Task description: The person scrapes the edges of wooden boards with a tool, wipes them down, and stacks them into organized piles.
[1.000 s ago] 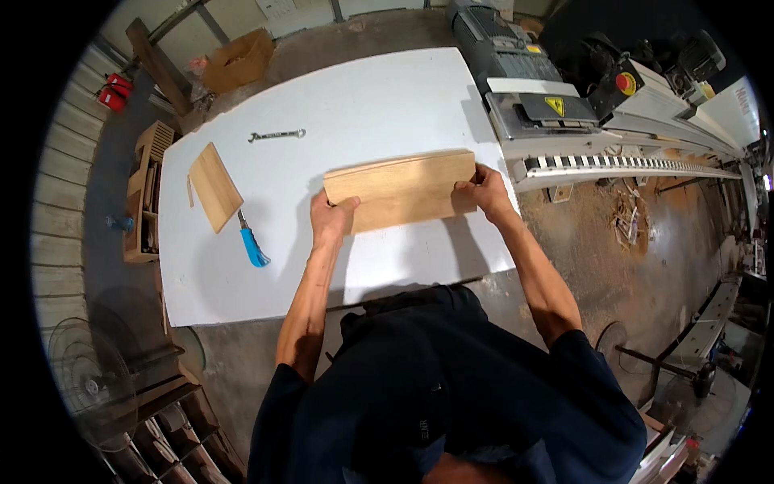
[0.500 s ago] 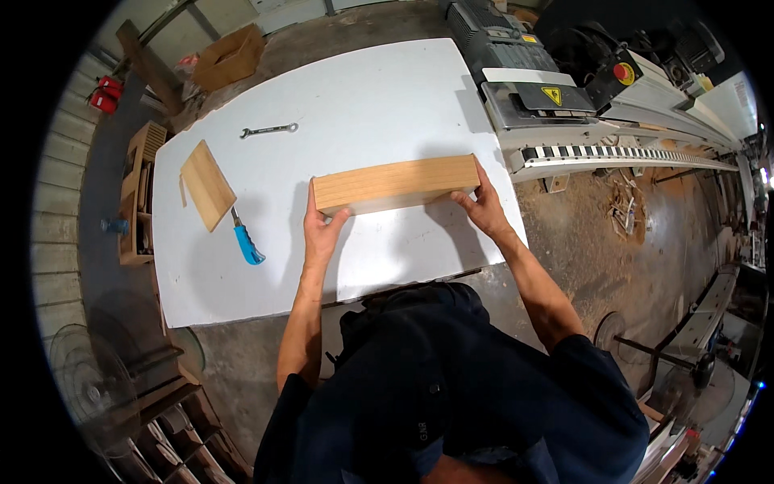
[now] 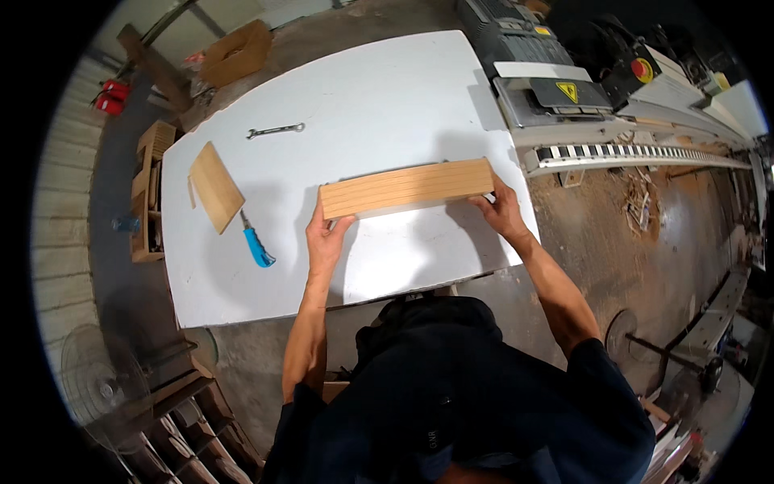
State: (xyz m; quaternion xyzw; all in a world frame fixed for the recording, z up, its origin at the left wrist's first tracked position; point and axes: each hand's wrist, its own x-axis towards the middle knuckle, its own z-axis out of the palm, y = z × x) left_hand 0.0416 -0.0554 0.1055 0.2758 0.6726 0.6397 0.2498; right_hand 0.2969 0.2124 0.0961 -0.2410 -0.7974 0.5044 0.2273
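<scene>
A long, pale wooden block [image 3: 407, 189] is held crosswise above or on the right part of the white table [image 3: 379, 85]. Fine lines run along its upward face; whether it is one piece or stacked boards I cannot tell. My left hand [image 3: 326, 238] grips its left end, thumb at the near edge. At the right end my right hand [image 3: 503, 211] closes round the corner, thumb likewise in front. To the left lie a flat wooden board [image 3: 216, 187], a thin wooden strip [image 3: 192, 193] and a blue-handled tool [image 3: 259, 248] with a metal shaft. Farther back rests a metal wrench [image 3: 276, 131].
A machine [image 3: 556, 93] with a red stop button and a toothed rail [image 3: 645, 155] borders the table's right side. A cardboard box [image 3: 235, 53] stands beyond the far left edge. Fans [image 3: 105, 391] stand low at both sides, and wood scraps [image 3: 639, 203] lie on the right floor.
The wooden block has tilted a little, so its lined face shows broader. Both hands keep their hold on its ends. The whole view has shifted slightly.
</scene>
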